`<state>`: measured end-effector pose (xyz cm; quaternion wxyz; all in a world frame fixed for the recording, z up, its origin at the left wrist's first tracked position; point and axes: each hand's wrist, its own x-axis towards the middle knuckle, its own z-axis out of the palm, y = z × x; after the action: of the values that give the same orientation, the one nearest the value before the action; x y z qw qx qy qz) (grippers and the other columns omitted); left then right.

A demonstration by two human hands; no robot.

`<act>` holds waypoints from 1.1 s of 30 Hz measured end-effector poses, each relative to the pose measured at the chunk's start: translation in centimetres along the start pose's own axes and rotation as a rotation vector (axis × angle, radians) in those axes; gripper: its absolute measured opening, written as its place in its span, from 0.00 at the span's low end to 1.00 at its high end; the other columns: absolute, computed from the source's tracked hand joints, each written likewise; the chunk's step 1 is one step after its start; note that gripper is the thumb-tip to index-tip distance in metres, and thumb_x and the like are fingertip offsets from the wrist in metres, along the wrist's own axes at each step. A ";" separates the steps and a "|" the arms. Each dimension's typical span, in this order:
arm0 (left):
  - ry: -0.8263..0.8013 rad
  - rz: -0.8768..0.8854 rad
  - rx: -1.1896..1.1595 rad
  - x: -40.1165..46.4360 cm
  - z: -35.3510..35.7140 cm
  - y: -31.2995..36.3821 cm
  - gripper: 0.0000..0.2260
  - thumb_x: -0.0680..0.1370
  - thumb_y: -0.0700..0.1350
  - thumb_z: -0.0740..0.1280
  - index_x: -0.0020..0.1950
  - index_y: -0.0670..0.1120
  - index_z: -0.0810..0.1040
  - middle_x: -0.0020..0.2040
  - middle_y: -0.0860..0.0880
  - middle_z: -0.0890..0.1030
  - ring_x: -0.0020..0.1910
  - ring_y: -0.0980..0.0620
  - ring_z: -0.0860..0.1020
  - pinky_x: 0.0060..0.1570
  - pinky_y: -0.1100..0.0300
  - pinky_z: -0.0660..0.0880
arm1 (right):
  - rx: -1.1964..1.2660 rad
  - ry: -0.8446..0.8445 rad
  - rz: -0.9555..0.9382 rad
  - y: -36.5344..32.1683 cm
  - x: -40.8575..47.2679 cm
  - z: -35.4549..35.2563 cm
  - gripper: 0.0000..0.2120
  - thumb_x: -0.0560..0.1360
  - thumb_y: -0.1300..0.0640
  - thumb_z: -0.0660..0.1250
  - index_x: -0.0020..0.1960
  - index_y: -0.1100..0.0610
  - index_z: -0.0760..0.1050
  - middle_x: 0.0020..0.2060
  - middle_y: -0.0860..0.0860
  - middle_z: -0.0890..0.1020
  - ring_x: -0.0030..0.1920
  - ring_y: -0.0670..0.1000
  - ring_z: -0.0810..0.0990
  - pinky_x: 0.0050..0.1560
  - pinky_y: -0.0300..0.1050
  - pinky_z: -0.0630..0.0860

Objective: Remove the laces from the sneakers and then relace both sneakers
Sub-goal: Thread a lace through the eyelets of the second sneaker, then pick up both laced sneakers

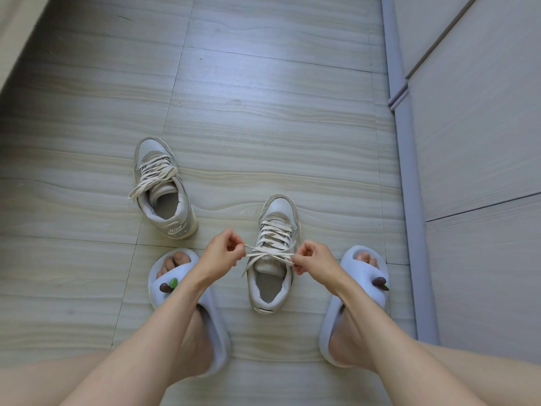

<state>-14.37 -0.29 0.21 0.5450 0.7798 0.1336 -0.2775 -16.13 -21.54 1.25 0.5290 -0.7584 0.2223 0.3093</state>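
Note:
Two grey sneakers with cream laces stand on the floor. The near sneaker (pixel 273 253) sits between my feet, toe pointing away, laced up its eyelets. My left hand (pixel 224 253) pinches one lace strand (pixel 269 254) at the shoe's left side. My right hand (pixel 314 259) pinches the strand at its right side, and the lace runs taut across the tongue between them. One loose end hangs down by the collar. The far sneaker (pixel 164 189) stands to the left, laced and tied in a loose bow.
My feet in white slippers flank the near sneaker, the left slipper (pixel 187 303) and the right slipper (pixel 355 303). A grey cabinet (pixel 468 142) with a raised base runs along the right. The pale wood-pattern floor (pixel 278 112) stretches ahead.

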 end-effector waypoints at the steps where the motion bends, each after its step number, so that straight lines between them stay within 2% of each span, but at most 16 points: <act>1: -0.004 -0.003 0.012 0.0 -0.2 -0.1 0.08 0.75 0.32 0.61 0.39 0.44 0.71 0.35 0.45 0.78 0.30 0.51 0.71 0.32 0.61 0.69 | -0.004 0.013 -0.003 0.0 -0.1 -0.1 0.08 0.72 0.66 0.66 0.36 0.59 0.70 0.30 0.53 0.78 0.30 0.47 0.77 0.38 0.41 0.78; 3: 0.003 0.000 0.019 0.2 -0.4 0.0 0.08 0.76 0.33 0.63 0.40 0.44 0.72 0.35 0.47 0.79 0.33 0.51 0.73 0.33 0.61 0.73 | 0.041 0.050 0.008 0.3 -0.5 -0.3 0.07 0.73 0.63 0.68 0.39 0.59 0.72 0.34 0.54 0.79 0.34 0.49 0.77 0.44 0.49 0.81; 6: 0.099 -0.036 0.048 0.1 0.1 -0.5 0.03 0.77 0.38 0.66 0.43 0.44 0.76 0.38 0.49 0.78 0.37 0.49 0.76 0.45 0.52 0.77 | 0.058 -0.042 0.183 0.9 -1.2 0.1 0.10 0.72 0.57 0.72 0.48 0.53 0.71 0.44 0.58 0.81 0.40 0.51 0.78 0.39 0.46 0.80; 7: 0.114 -0.078 0.035 -0.2 0.7 -0.7 0.02 0.77 0.40 0.66 0.44 0.45 0.77 0.39 0.48 0.78 0.38 0.49 0.76 0.46 0.51 0.78 | 0.063 -0.085 0.226 1.1 -1.4 0.7 0.09 0.72 0.58 0.72 0.49 0.53 0.73 0.57 0.62 0.73 0.40 0.52 0.77 0.39 0.46 0.79; 8: 0.096 -0.129 -0.004 -0.6 1.4 -0.9 0.03 0.77 0.42 0.65 0.45 0.45 0.77 0.39 0.48 0.78 0.38 0.49 0.76 0.47 0.49 0.78 | 0.077 -0.095 0.236 1.2 -1.5 1.4 0.08 0.73 0.60 0.71 0.50 0.55 0.75 0.40 0.48 0.72 0.40 0.52 0.77 0.41 0.47 0.79; 9: 0.055 -0.177 -0.042 -1.0 2.0 -1.1 0.06 0.78 0.44 0.63 0.45 0.45 0.77 0.39 0.48 0.78 0.37 0.49 0.75 0.48 0.48 0.78 | 0.091 -0.063 0.234 1.3 -1.5 2.1 0.07 0.74 0.61 0.69 0.51 0.58 0.77 0.44 0.59 0.80 0.40 0.52 0.78 0.44 0.48 0.80; 12: 0.011 -0.201 -0.094 -1.0 2.2 -0.4 0.10 0.80 0.46 0.60 0.48 0.45 0.79 0.40 0.48 0.79 0.41 0.51 0.75 0.55 0.46 0.76 | 0.145 0.070 0.220 0.8 -0.8 3.4 0.10 0.75 0.61 0.67 0.55 0.62 0.78 0.48 0.59 0.81 0.47 0.56 0.81 0.47 0.50 0.81; 14: 0.024 -0.162 -0.193 -0.4 1.5 1.0 0.12 0.81 0.44 0.57 0.55 0.45 0.79 0.50 0.47 0.81 0.51 0.51 0.77 0.62 0.47 0.72 | 0.202 0.117 0.199 -0.2 0.3 3.7 0.10 0.76 0.61 0.66 0.57 0.61 0.77 0.49 0.58 0.81 0.50 0.56 0.81 0.47 0.49 0.81; 16: 0.002 -0.092 -0.223 0.5 0.6 2.6 0.14 0.82 0.41 0.56 0.65 0.44 0.75 0.60 0.47 0.79 0.61 0.52 0.75 0.67 0.53 0.68 | 0.248 0.147 0.150 -1.8 1.6 3.8 0.10 0.76 0.62 0.65 0.56 0.60 0.78 0.48 0.56 0.81 0.50 0.56 0.81 0.51 0.51 0.80; 18: -0.035 -0.001 -0.110 1.6 -0.7 4.2 0.16 0.82 0.40 0.55 0.68 0.43 0.71 0.64 0.47 0.76 0.64 0.54 0.73 0.66 0.60 0.66 | 0.224 0.192 0.050 -3.8 2.9 3.9 0.10 0.76 0.62 0.64 0.56 0.58 0.77 0.49 0.54 0.81 0.53 0.55 0.79 0.58 0.54 0.77; 20: 0.012 0.066 0.111 2.6 -2.5 5.2 0.16 0.81 0.40 0.56 0.68 0.42 0.71 0.65 0.46 0.75 0.64 0.53 0.72 0.64 0.63 0.65 | 0.100 0.264 -0.070 -5.7 3.9 4.0 0.12 0.76 0.62 0.64 0.59 0.58 0.75 0.54 0.54 0.80 0.56 0.53 0.78 0.60 0.47 0.73; 22: 0.190 0.134 0.327 3.0 -4.7 5.0 0.16 0.80 0.39 0.57 0.67 0.41 0.71 0.65 0.45 0.74 0.65 0.49 0.71 0.64 0.60 0.64 | -0.148 0.315 -0.213 -6.8 4.1 4.3 0.11 0.76 0.61 0.64 0.58 0.60 0.76 0.54 0.55 0.79 0.56 0.53 0.76 0.55 0.38 0.68; 24: 0.413 0.177 0.455 2.6 -6.7 3.7 0.16 0.78 0.36 0.58 0.66 0.39 0.71 0.64 0.41 0.73 0.65 0.45 0.69 0.64 0.56 0.63 | -0.429 0.354 -0.394 -7.1 3.9 5.2 0.12 0.76 0.62 0.63 0.58 0.62 0.76 0.56 0.56 0.77 0.58 0.55 0.74 0.55 0.39 0.66; 26: 0.505 0.125 0.529 2.0 -7.9 2.1 0.18 0.78 0.36 0.59 0.68 0.37 0.68 0.64 0.38 0.72 0.65 0.41 0.68 0.63 0.53 0.63 | -0.614 0.384 -0.543 -6.8 3.7 6.1 0.14 0.75 0.62 0.64 0.61 0.64 0.75 0.60 0.58 0.74 0.61 0.58 0.72 0.61 0.45 0.68; 30: 0.241 -0.082 0.805 0.8 -8.7 -0.7 0.20 0.79 0.44 0.60 0.69 0.40 0.63 0.68 0.41 0.67 0.72 0.44 0.59 0.66 0.50 0.63 | -0.848 0.077 -0.512 -6.5 3.9 8.1 0.22 0.78 0.53 0.61 0.69 0.61 0.65 0.64 0.56 0.70 0.66 0.55 0.66 0.65 0.45 0.63; 33: 0.239 -0.063 0.970 0.4 -8.8 -0.7 0.09 0.75 0.45 0.64 0.52 0.45 0.68 0.57 0.46 0.74 0.61 0.47 0.68 0.56 0.55 0.66 | -0.967 -0.026 -0.415 -7.3 4.5 8.9 0.20 0.78 0.50 0.60 0.64 0.63 0.66 0.61 0.58 0.71 0.64 0.56 0.66 0.63 0.46 0.62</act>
<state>-11.89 8.05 1.69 0.0918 0.9654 0.0740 -0.2328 -10.17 -10.70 0.69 0.1714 -0.9400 -0.1074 0.2748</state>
